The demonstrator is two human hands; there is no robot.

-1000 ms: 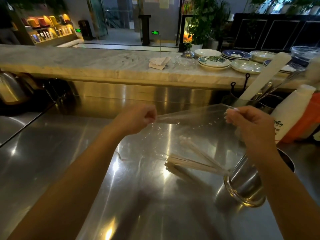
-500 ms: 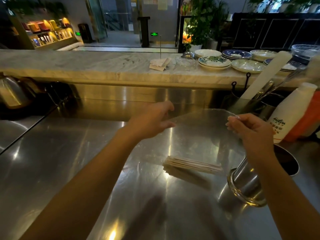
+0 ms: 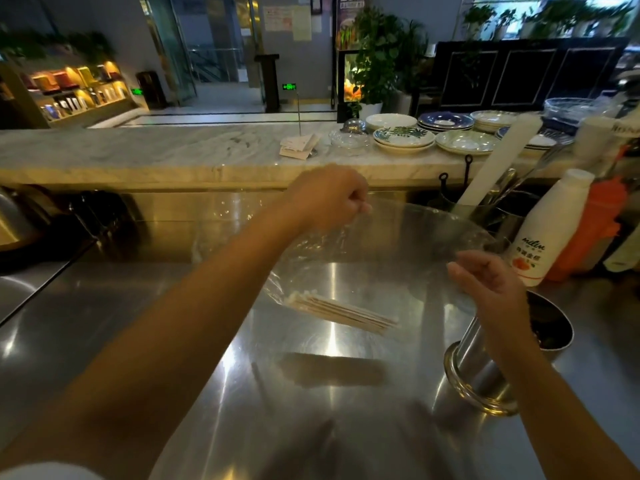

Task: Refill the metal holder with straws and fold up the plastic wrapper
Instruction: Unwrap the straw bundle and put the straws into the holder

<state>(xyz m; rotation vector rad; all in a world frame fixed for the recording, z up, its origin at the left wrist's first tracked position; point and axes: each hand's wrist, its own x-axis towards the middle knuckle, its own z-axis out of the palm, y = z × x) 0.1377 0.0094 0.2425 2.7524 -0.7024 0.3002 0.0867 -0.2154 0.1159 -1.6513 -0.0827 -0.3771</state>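
Observation:
A clear plastic wrapper (image 3: 391,251) hangs above the steel counter (image 3: 138,323). My left hand (image 3: 329,199) pinches its upper left corner in a closed fist. My right hand (image 3: 488,282) touches its lower right edge with the fingers loosely spread; whether it grips the film is unclear. A small bundle of pale straws (image 3: 341,311) lies inside the wrapper's low end, tilted down to the right and lifted off the counter, above its shadow. The metal holder (image 3: 485,372) lies tilted at the right, partly behind my right forearm, its open mouth facing away to the right.
A white bottle (image 3: 547,233) and an orange container (image 3: 595,230) stand at the right. A utensil pot with a white handle (image 3: 498,161) sits behind the wrapper. Stacked plates (image 3: 403,138) and a paper stack (image 3: 299,145) rest on the marble ledge. A dark sink area lies at left.
My left hand has risen and moved right, closing on the wrapper's top. My right hand dropped and loosened. The straws slid left inside the wrapper and lifted off the counter.

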